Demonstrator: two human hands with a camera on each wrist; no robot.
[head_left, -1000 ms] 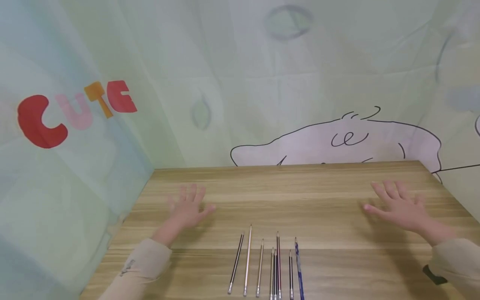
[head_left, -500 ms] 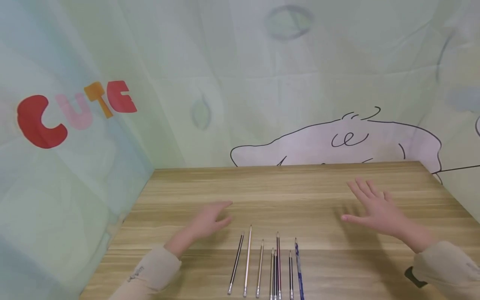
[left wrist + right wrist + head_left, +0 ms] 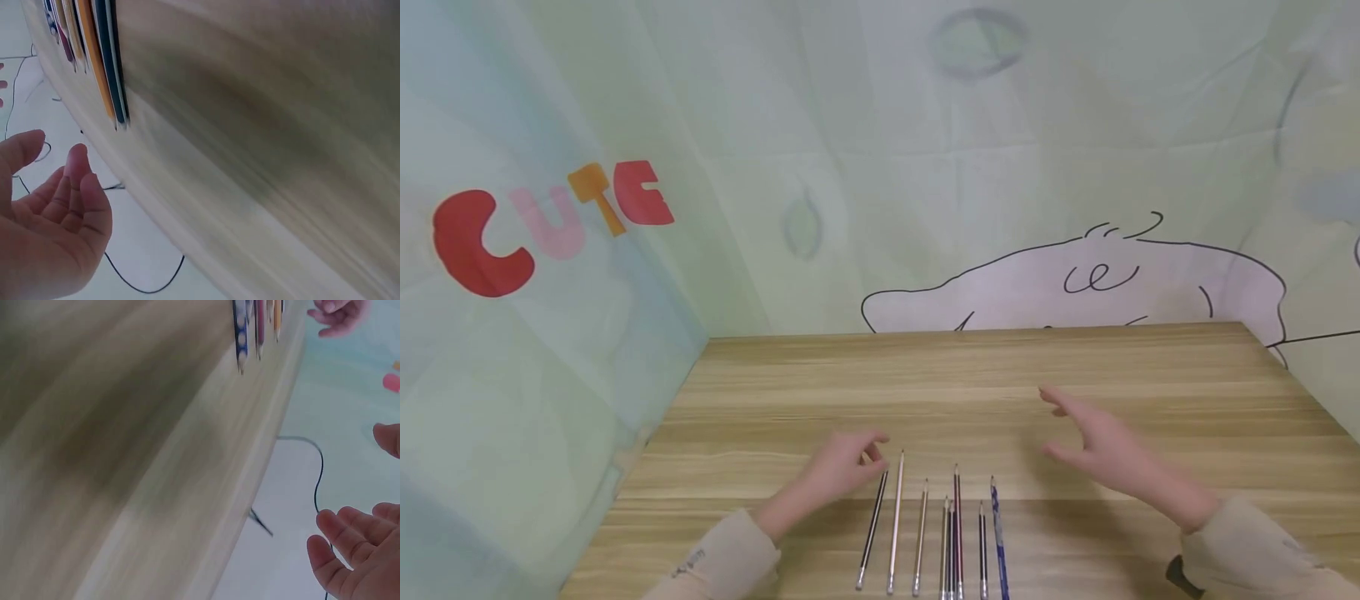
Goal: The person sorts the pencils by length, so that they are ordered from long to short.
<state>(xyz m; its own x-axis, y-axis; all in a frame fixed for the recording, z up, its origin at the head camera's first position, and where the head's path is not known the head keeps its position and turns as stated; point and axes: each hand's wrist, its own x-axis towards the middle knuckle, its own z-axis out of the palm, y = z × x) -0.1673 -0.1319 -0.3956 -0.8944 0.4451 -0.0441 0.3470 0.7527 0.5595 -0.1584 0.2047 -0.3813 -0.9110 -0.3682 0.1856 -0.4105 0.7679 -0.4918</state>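
Note:
Several pencils lie in a loose row on the table, tips facing away. At the row's left end is a black-striped pencil (image 3: 872,532), beside a pale pencil (image 3: 896,525) and a tan pencil (image 3: 921,537). A dark red pencil (image 3: 957,525) lies in a close cluster; a blue patterned pencil (image 3: 998,537) ends the row at right. My left hand (image 3: 842,467) hovers near the black-striped pencil's tip, fingers loosely bent, with space between hand and pencils in the left wrist view. My right hand (image 3: 1097,437) hovers right of the row, thumb apart from its fingers, holding nothing.
The wooden table (image 3: 775,375) reaches back to a printed cloth (image 3: 760,167) with a cartoon outline. Another cloth side with the letters CUTE borders the left edge. A dark band (image 3: 1183,575) shows at the right sleeve.
Both hands have moved inward from the table's sides toward the pencils. The left fingers went from spread to loosely bent, and the right hand turned more sideways. The pencils stayed put.

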